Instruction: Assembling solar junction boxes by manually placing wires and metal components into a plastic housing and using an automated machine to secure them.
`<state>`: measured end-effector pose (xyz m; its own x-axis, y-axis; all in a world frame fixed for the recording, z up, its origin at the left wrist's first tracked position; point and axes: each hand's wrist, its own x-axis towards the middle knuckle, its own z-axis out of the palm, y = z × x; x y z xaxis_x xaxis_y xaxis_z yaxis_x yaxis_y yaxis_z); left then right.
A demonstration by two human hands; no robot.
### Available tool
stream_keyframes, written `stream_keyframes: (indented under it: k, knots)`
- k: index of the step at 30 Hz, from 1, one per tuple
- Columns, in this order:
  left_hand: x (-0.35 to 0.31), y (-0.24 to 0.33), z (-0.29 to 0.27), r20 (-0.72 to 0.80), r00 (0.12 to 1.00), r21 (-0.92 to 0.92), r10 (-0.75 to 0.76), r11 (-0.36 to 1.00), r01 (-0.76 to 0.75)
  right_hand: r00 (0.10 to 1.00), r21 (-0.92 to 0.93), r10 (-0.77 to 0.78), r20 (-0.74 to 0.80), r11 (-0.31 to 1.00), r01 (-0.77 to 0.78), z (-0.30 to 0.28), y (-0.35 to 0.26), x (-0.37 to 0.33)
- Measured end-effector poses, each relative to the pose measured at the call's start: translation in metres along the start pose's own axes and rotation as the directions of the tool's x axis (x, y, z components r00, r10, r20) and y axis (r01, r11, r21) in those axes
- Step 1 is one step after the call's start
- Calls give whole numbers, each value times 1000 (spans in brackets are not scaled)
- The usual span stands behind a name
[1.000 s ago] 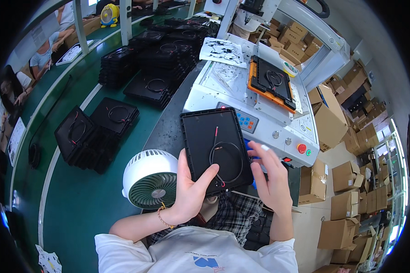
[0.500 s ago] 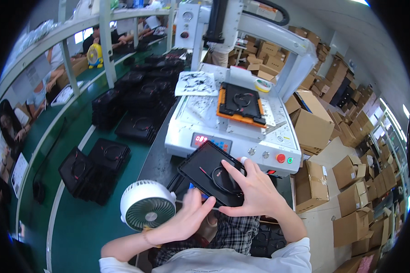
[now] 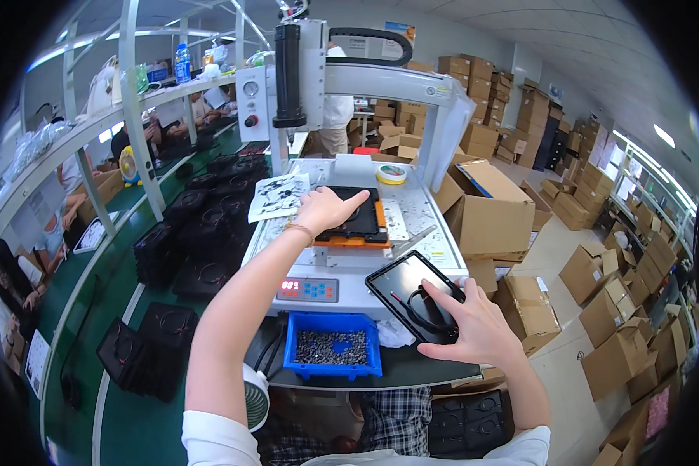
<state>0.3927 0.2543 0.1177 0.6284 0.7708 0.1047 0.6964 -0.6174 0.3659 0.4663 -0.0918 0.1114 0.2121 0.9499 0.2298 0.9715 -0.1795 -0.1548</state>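
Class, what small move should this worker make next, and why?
Probably lift the seated panel from the orange holder with the left hand: that hand is over it, and the right hand holds a second panel while the holder is occupied.

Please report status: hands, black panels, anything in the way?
Left hand at black panel in orange frame. Right hand holding second panel. Blue bin nearby, not blocking.

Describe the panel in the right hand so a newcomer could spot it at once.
Start at the white gantry machine. Before its front face, toward the right, the right hand holds a black rectangular panel. Unlike the panel on the orange fixture, it is held askew, with bright glare.
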Motion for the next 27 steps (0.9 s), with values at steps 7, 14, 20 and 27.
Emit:
stream_keyframes:
  k: [7,14,20,27]
  knots:
    - [6,50,14,-58,963,216,-263,938,269,988,-129,98,-119,985,-113,-1,34,2]
    - [-5,37,-29,-156,980,95,-124,986,140,982,-130,132,-133,980,-149,-4,46,38]
    - [-53,-3,-95,-117,987,-99,-109,990,98,983,-146,127,-134,978,-146,-7,21,106]
    - [-106,-46,-120,-168,962,-16,-217,976,217,940,-144,341,-1,930,-338,22,-39,207]
